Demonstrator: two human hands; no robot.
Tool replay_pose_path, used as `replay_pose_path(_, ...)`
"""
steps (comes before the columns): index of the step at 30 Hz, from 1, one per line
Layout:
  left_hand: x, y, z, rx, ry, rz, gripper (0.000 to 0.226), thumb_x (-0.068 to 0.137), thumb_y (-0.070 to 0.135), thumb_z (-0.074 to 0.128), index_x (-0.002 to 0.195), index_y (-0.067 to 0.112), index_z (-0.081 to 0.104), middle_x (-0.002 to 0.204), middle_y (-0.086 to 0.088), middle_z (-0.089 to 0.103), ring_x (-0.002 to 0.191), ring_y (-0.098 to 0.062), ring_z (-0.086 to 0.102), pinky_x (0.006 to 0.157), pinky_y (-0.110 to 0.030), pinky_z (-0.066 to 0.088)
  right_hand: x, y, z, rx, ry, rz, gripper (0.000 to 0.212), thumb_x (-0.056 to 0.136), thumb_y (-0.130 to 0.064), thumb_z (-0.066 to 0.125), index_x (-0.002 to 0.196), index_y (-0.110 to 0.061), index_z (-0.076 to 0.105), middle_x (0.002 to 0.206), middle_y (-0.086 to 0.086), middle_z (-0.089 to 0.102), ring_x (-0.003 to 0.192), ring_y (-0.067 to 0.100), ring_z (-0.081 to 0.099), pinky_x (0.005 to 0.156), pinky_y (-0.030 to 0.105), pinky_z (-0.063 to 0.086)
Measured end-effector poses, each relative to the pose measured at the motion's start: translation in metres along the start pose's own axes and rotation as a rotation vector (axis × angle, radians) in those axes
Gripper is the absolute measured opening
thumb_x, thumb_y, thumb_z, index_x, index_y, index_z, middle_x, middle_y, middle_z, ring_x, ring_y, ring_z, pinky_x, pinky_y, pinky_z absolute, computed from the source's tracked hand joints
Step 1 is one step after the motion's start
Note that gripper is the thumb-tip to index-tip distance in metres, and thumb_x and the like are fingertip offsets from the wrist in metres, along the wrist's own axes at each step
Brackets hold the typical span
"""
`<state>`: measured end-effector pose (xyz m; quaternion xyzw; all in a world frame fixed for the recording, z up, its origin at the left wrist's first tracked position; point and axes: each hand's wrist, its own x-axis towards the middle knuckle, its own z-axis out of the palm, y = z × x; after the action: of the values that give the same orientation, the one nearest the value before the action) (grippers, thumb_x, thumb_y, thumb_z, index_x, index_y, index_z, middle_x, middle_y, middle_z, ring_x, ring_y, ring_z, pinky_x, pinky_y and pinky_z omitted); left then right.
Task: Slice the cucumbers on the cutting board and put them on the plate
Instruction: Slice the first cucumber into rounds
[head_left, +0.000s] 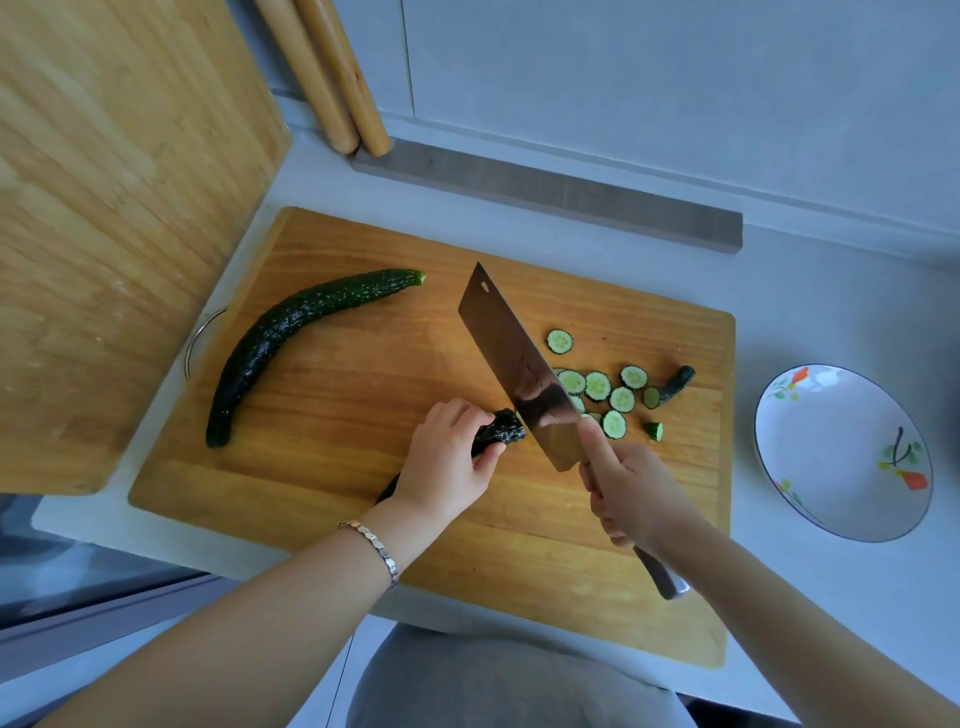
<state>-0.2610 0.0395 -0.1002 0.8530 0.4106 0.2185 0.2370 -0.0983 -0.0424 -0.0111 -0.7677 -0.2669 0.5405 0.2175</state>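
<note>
A wooden cutting board (363, 374) lies on the counter. My left hand (447, 462) presses down a dark green cucumber (501, 428) near the board's middle. My right hand (631, 493) grips the handle of a cleaver (519, 364), whose blade stands against the cucumber's cut end. Several round slices (597, 387) and a cut-off stem end (675, 382) lie to the right of the blade. A second, whole curved cucumber (291, 332) rests on the left part of the board. A white flowered plate (841, 452) sits to the right of the board with nothing on it.
A large bamboo board (114, 218) leans upright at the left. Two wooden rolling pins (332, 78) lean against the back wall. A grey strip (545, 195) runs along the counter behind the cutting board.
</note>
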Motion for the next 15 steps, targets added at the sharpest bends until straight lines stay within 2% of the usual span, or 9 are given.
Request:
replay_pose_path(9,-0.001,0.001,0.0,-0.004,-0.005,0.016,0.026,0.069,0.01,0.078,0.09,0.004,0.064,0.086,-0.009,0.06,0.075,-0.028,0.054,0.057,-0.043,0.05,0.01,0.004,0.01,-0.106,0.015,0.004,0.053,0.092,-0.06,0.03,0.064,-0.015,0.035,0.047,-0.002,0.033,0.038,0.012,0.027,0.04,0.019,0.025)
replay_pose_path(13,0.0,-0.001,0.0,-0.013,-0.012,0.013,0.027,0.07,0.011,0.078,0.092,0.003,0.065,0.088,-0.009,0.062,0.077,-0.028,0.056,0.059,-0.043,0.051,0.021,0.012,0.022,-0.159,0.042,-0.01,0.055,0.09,-0.062,0.028,0.066,-0.014,0.037,0.052,0.001,0.033,0.045,0.016,0.03,0.052,0.029,0.029)
replay_pose_path(15,0.002,-0.002,0.0,-0.012,-0.02,0.02,0.027,0.071,0.012,0.077,0.093,0.003,0.066,0.089,-0.009,0.063,0.079,-0.028,0.057,0.061,-0.043,0.052,0.022,0.015,0.026,-0.115,0.067,-0.019,0.054,0.091,-0.061,0.029,0.068,-0.013,0.039,0.053,0.001,0.034,0.046,0.016,0.03,0.052,0.029,0.029)
